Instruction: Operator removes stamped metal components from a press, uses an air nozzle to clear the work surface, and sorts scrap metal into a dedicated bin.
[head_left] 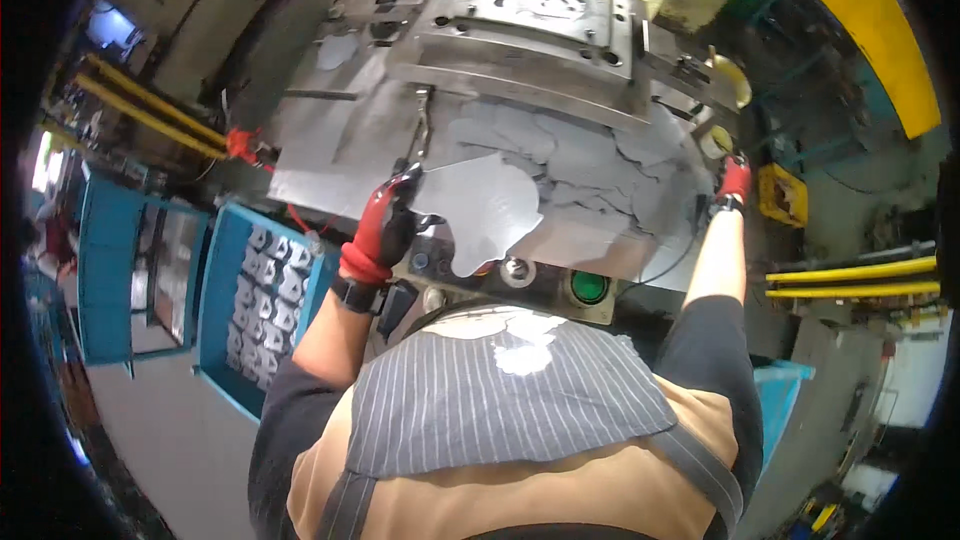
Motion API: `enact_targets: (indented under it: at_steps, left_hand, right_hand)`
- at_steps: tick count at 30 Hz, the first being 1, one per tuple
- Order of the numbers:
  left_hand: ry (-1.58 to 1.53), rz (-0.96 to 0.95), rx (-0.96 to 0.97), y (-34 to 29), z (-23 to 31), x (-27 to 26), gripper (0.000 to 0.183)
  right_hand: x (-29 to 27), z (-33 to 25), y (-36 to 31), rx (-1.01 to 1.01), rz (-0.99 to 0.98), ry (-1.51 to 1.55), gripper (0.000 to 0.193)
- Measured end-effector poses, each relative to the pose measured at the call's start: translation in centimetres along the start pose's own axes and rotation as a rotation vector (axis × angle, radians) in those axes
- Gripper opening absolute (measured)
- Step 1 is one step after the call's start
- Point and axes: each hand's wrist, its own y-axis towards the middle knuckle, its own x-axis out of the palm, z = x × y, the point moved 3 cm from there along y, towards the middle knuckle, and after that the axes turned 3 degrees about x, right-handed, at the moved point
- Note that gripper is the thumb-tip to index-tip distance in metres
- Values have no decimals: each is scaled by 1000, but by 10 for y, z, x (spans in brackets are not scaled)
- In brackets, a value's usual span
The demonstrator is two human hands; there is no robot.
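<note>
My left hand [385,225], in a red and black glove, is closed at the left edge of a flat grey metal piece [492,202] with an irregular outline. The piece is over the near part of a metal table [610,240]. From the same hand a slim metal tool [423,125] extends away toward the die; whether the fingers grip it too is hard to tell. My right hand [736,178], in a red glove, is out at the table's right edge, fingers curled beside a small yellowish round container [716,142]. What it holds, if anything, cannot be made out.
A heavy metal die block [525,75] stands at the table's far side. Below the near edge is a green round button [589,287]. A blue bin [215,310] of stamped parts stands left. Yellow rails [850,278] flank both sides; a yellow crate [782,195] is right.
</note>
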Motion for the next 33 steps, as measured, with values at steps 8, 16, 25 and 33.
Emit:
enact_targets:
  at_steps: [8, 16, 25, 33]
  left_hand:
    - [209, 24, 27, -10, 12, -19, 66]
    - [-427, 13, -341, 32, 0, 11, 63]
    - [-1203, 138, -505, 20, -18, -8, 46]
    - [-999, 237, -592, -34, -40, -55, 40]
  right_hand:
    - [-18, 24, -106, -248, -378, 205, 35]
    - [70, -161, -353, 294, -1322, 742, 35]
    - [90, -248, -349, 251, -1139, 1089, 40]
    - [209, -339, -169, -1520, -140, -19, 10]
